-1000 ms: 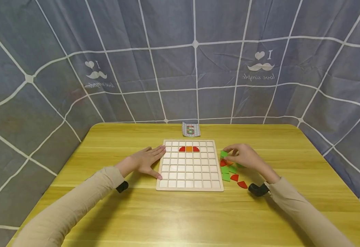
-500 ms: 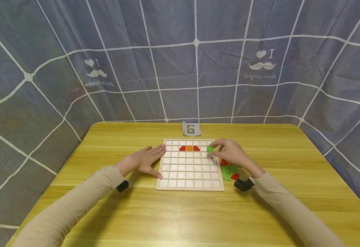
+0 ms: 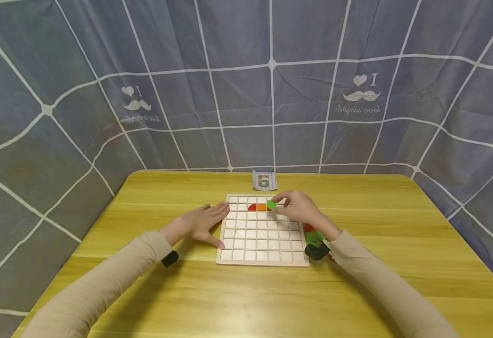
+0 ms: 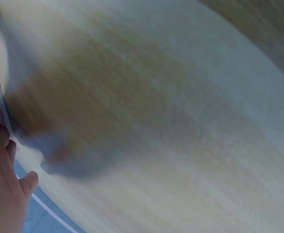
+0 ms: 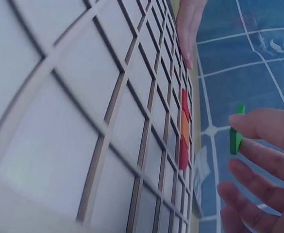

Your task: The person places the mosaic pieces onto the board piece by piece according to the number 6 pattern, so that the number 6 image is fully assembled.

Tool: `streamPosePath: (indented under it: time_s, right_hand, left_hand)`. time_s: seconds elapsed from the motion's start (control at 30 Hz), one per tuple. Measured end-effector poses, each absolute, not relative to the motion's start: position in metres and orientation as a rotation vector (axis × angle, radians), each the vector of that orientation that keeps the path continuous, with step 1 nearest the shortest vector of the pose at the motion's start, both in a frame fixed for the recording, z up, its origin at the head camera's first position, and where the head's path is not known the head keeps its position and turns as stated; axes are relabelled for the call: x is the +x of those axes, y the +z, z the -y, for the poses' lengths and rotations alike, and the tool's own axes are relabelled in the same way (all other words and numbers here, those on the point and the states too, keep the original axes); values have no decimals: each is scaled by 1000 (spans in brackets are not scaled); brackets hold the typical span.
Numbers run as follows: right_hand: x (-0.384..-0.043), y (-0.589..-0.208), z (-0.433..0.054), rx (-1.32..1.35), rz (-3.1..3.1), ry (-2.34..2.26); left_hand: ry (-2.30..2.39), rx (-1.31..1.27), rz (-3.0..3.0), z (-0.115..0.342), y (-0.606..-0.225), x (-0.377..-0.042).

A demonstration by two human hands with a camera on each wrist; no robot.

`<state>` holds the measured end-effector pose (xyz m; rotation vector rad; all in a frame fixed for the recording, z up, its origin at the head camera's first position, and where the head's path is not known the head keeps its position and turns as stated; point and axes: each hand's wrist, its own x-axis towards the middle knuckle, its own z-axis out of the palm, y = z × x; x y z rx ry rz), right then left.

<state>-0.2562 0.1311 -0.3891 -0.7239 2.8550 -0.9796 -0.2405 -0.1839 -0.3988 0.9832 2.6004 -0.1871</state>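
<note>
My right hand (image 3: 299, 207) pinches a green square tile (image 3: 272, 204) between thumb and fingertips, over the upper part of the wooden grid board (image 3: 250, 244). In the right wrist view the green tile (image 5: 236, 138) is held off the board's surface. Under it in the head view lies a row of a red quarter-circle tile (image 3: 252, 207), an orange square tile (image 3: 262, 207) and a second red tile (image 5: 183, 154), mostly hidden from the head camera. My left hand (image 3: 202, 223) lies with fingers spread, fingertips and thumb touching the board's left edge.
Several loose green (image 3: 311, 236) and red (image 3: 308, 227) tiles lie right of the board, partly hidden by my right wrist and its black camera (image 3: 316, 251). A small pattern card (image 3: 265, 180) stands behind the board. A grey curtain (image 3: 238, 103) encloses the wooden table (image 3: 238, 300).
My right hand has picked a green tile from the pile and carried it left, over the board to the right red tile. The left hand stays at the board's edge.
</note>
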Motion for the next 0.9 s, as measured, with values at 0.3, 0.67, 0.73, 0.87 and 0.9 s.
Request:
streamPosePath:
  time_s: [0.3, 0.67, 0.73, 0.87, 0.9]
  right_hand:
    - [-271, -390, -114, -731, -2834, -945]
    - [-271, -399, -93, -713, -2836, -906]
    - [-271, -401, -89, -732, -2854, -886]
    - [-270, -404, -83, -725, -2866, -861]
    - [-270, -405, -82, -723, -2867, -852]
  left_hand:
    - [-181, 997, -2612, 182, -394, -245]
    - [-197, 965, -2575, 183, -396, -246]
    - [-186, 967, -2580, 183, -396, -246]
    - [-199, 958, -2579, 184, -397, -244]
    - [-193, 958, -2579, 184, -397, -244]
